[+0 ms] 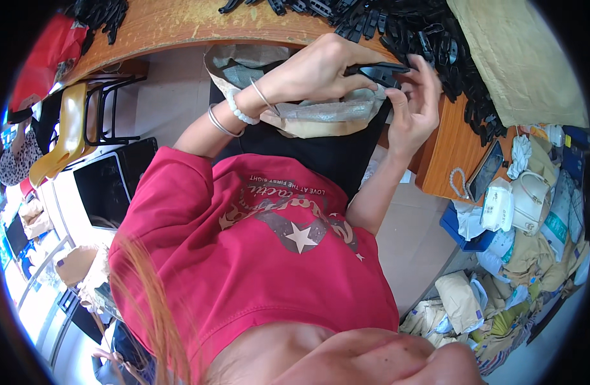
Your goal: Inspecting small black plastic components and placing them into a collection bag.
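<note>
My left hand (327, 67), with a beaded bracelet and bangles at its wrist, is closed on a black plastic piece (381, 75). The piece is long and narrow with a glossy part; its exact kind I cannot make out. At its other end, the bent fingers and thumb of my right hand (416, 106) hold it, the fingertips slightly blurred. Beneath both hands an open tan sack (308, 128) with a silvery lining rests on my lap. A heap of similar black pieces (430, 48) lies on the table just beyond my hands.
The wooden table (179, 22) curves around the front. A tan sack (526, 64), phone (485, 168) and bead bracelet (459, 182) lie at the right. Packages (462, 301) pile up beside me. A yellow chair (70, 131) stands left; other people are at the left rim.
</note>
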### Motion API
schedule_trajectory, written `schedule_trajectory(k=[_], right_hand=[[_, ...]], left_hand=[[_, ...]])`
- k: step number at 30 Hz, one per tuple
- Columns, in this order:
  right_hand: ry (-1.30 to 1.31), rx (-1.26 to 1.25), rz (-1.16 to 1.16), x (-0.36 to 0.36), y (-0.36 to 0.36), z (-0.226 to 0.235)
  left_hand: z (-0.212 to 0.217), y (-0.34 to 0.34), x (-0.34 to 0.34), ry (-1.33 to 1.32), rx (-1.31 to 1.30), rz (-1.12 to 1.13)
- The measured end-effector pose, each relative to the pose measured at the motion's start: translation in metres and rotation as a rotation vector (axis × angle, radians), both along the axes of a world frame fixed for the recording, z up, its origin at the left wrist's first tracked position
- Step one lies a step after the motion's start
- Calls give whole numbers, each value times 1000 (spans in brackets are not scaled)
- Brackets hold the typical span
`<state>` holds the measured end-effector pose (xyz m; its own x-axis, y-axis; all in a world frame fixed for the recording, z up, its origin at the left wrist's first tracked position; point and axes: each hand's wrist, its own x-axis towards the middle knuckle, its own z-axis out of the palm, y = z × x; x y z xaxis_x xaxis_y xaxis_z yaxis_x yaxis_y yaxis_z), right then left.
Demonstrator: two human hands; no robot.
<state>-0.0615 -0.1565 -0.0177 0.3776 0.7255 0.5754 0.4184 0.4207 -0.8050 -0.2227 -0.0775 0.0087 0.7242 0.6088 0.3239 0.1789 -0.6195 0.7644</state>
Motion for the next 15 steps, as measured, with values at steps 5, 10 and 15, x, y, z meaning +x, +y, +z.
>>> schedule_trajectory(k=[5, 10, 15], right_hand=[[107, -153, 48, -3, -4, -5], [139, -169, 104, -9, 0, -13], [200, -219, -46, 10, -21, -13]], left_hand=[[-9, 3, -4, -88, 27, 14], [-14, 4, -28, 203, -154, 88], [-87, 3, -56, 351, 195, 66]])
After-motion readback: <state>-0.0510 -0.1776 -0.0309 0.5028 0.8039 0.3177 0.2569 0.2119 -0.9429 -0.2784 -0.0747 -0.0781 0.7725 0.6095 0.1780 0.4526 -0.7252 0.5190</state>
